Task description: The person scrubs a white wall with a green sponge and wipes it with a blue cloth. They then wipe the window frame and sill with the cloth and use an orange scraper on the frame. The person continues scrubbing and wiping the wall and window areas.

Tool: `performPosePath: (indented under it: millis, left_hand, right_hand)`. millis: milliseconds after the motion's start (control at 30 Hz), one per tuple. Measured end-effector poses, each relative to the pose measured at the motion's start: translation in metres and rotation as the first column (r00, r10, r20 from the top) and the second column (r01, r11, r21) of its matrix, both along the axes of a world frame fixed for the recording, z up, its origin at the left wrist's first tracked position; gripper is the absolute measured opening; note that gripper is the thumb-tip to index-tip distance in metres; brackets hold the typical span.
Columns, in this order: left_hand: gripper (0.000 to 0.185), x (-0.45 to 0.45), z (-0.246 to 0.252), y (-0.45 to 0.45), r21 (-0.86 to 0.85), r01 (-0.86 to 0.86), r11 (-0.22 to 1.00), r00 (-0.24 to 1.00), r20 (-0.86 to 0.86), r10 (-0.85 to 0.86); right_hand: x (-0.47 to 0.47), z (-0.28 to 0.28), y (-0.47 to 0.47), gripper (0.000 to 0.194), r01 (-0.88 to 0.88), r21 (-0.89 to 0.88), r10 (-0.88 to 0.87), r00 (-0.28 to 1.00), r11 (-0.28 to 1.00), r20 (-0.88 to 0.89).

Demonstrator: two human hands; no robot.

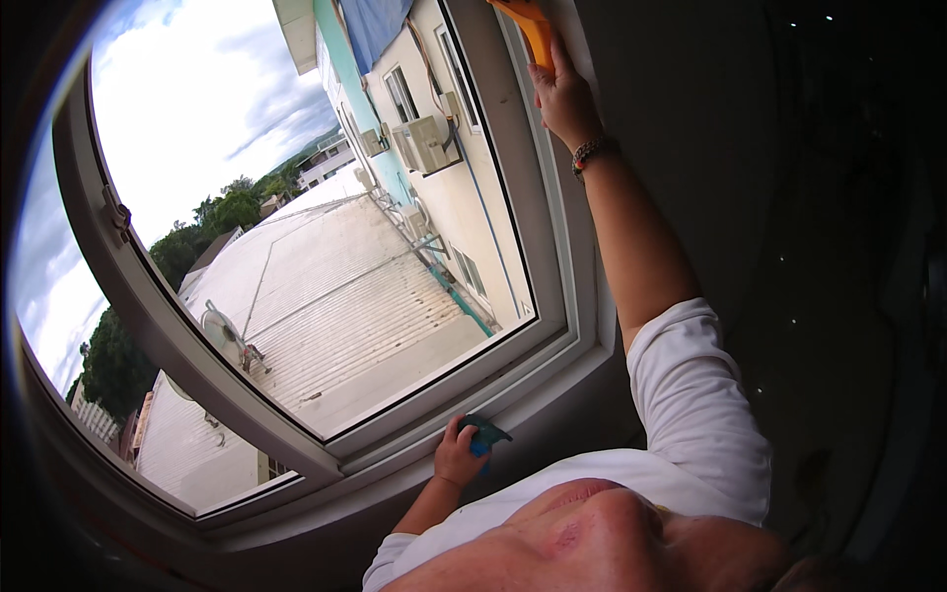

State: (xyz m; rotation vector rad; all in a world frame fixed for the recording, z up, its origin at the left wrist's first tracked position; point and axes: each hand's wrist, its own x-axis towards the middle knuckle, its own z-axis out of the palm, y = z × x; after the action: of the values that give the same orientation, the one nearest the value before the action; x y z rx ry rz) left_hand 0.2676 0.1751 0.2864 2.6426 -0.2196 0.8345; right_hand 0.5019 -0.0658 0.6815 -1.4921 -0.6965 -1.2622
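My right hand [566,100] is raised at the top, beside the right upright of a sliding window's frame [510,111]. It grips the orange handle [534,33] of a tool whose far end runs out of view. A beaded or braided bracelet [590,153] circles that wrist. Lower down, my left hand [459,453] is at the window sill [414,473], its fingers closed around a small teal and blue object [484,431]. Fingers cover part of this object, so its kind is unclear. The large glass pane [355,296] lies in front of me.
A window stile [185,355] with a latch [116,213] divides the panes on the left. Through the glass I see a corrugated roof [333,311], a satellite dish [220,325] and a building with air-conditioner units [425,144]. A dark wall [688,148] fills the right.
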Motion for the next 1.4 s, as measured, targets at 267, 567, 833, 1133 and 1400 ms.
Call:
performPosePath:
  millis: [267,567,833,1133,1400]
  left_hand:
    - [0.046,0.001,0.0,-0.001,-0.02,-0.021,1.0,1.0,-0.014,0.021]
    - [0.045,0.001,0.001,-0.003,-0.023,-0.033,0.999,0.999,-0.001,0.033]
    - [0.047,0.003,0.001,-0.001,0.044,-0.026,0.999,0.999,0.031,0.024]
    - [0.048,0.006,-0.004,-0.002,0.068,-0.06,0.996,0.997,0.043,0.057]
    - [0.049,0.007,-0.007,-0.001,0.056,-0.052,0.997,0.998,0.037,0.05]
  right_hand:
    - [0.023,0.093,-0.007,0.059,0.122,0.061,-0.128,0.987,0.991,0.097]
    - [0.028,0.166,-0.008,0.055,0.165,0.07,-0.172,0.98,0.984,0.103]
    - [0.02,0.171,-0.012,0.056,0.102,0.024,-0.103,0.993,0.995,0.054]
    - [0.007,0.173,-0.014,0.056,0.117,0.011,-0.117,0.993,0.993,0.028]
    - [0.016,0.169,-0.013,0.057,0.183,0.032,-0.186,0.977,0.983,0.105]
